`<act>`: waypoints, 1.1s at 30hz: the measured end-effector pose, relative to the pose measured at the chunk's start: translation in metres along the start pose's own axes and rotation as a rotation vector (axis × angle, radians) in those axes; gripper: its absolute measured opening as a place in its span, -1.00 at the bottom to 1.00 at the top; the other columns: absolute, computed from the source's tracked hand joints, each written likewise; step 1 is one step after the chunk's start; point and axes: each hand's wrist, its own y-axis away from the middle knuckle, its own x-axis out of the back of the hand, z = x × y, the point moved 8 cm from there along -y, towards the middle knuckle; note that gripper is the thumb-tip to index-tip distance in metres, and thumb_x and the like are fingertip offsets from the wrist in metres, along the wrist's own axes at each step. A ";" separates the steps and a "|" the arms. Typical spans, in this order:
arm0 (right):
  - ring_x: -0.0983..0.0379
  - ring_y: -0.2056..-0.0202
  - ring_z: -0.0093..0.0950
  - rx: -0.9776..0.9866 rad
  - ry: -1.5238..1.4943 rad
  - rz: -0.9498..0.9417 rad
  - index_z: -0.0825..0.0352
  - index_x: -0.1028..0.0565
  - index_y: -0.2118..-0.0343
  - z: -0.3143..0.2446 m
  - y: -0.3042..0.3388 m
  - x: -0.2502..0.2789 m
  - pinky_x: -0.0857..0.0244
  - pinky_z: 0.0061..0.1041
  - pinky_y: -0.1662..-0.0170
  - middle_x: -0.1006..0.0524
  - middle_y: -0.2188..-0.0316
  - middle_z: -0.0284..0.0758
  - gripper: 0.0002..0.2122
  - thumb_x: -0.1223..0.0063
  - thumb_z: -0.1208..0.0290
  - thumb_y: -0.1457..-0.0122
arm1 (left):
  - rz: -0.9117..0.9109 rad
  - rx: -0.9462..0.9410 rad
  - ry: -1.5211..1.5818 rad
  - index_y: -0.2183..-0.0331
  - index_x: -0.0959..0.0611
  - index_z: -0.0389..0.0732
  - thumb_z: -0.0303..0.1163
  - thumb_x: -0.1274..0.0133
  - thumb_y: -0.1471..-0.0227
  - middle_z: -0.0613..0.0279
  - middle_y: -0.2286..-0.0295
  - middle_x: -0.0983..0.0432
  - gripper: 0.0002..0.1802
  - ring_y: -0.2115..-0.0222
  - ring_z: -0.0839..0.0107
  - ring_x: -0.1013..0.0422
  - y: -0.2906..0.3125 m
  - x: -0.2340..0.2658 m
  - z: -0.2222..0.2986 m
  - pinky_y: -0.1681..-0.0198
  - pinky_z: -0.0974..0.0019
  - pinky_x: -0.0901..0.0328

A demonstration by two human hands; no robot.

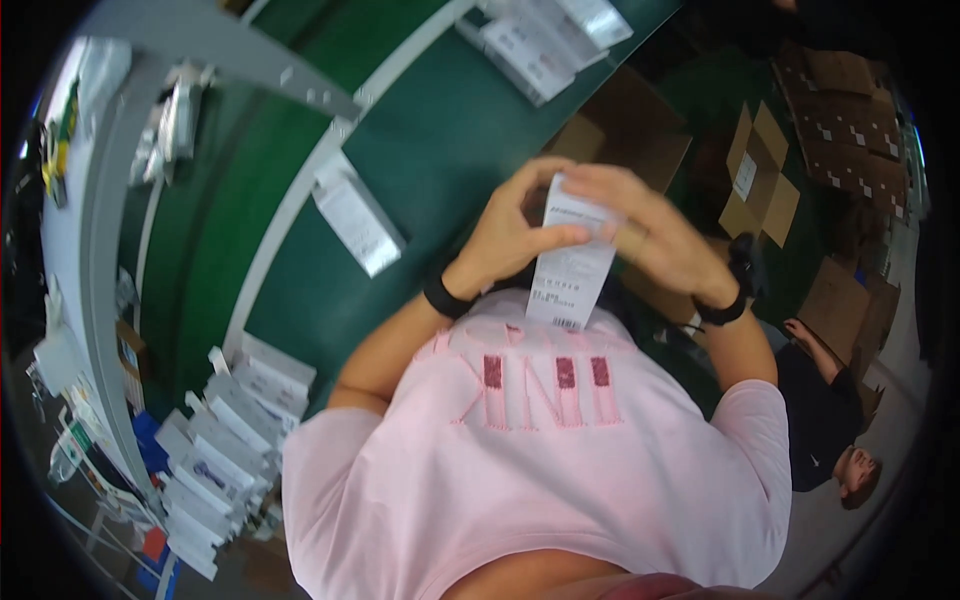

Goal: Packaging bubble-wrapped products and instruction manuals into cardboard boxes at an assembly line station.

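In front of my chest a slim white carton (572,265) stands upright, its printed side facing up toward me. My left hand (512,228) grips its left side, with the thumb across the printed face and the fingers curled behind. At the carton's top end, my right hand (650,222) is closed around the right edge, its fingers bent over the top and slightly smeared by motion. The carton's top flap is hidden under those fingers. Another white carton (360,222) lies on the green work surface (425,130), left of my left hand.
Several white boxes (540,45) lie at the far edge of the surface. More open cartons (235,440) are heaped at the lower left, beside a grey metal frame (120,230). Open cardboard boxes (765,175) stand to the right, where another person (820,410) sits.
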 end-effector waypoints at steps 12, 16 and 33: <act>-0.23 -0.15 -0.33 -0.041 -0.147 0.306 0.32 -0.44 -0.02 0.056 -0.006 0.071 -0.11 -0.33 -0.19 -0.35 -0.07 -0.21 -0.50 -0.28 0.47 0.05 | -0.017 0.134 -0.067 0.11 -0.52 -0.30 -0.43 -0.31 0.14 0.15 0.19 -0.48 -0.50 0.15 0.48 -0.39 -0.075 -0.014 -0.002 0.13 0.39 -0.33; -0.32 -0.05 -0.40 -0.092 -0.142 0.189 0.33 -0.38 -0.07 0.058 -0.013 0.084 -0.19 -0.46 -0.08 -0.39 0.00 -0.24 -0.42 -0.32 0.41 0.08 | -0.116 0.144 -0.150 -0.01 -0.48 -0.30 -0.53 -0.23 0.07 0.12 0.04 -0.40 -0.45 0.06 0.42 -0.37 -0.092 -0.029 -0.010 0.02 0.38 -0.27; -0.21 -0.06 0.01 -0.097 0.751 0.965 0.16 -0.32 -0.17 0.343 -0.145 0.370 -0.14 -0.22 -0.10 -0.25 -0.05 0.11 -0.37 -0.27 0.21 0.00 | 1.015 0.170 -0.963 -0.24 0.00 -0.27 -0.09 -0.40 0.37 -0.30 -0.17 -0.03 0.27 -0.20 -0.18 0.01 -0.240 0.280 0.016 -0.21 -0.11 0.05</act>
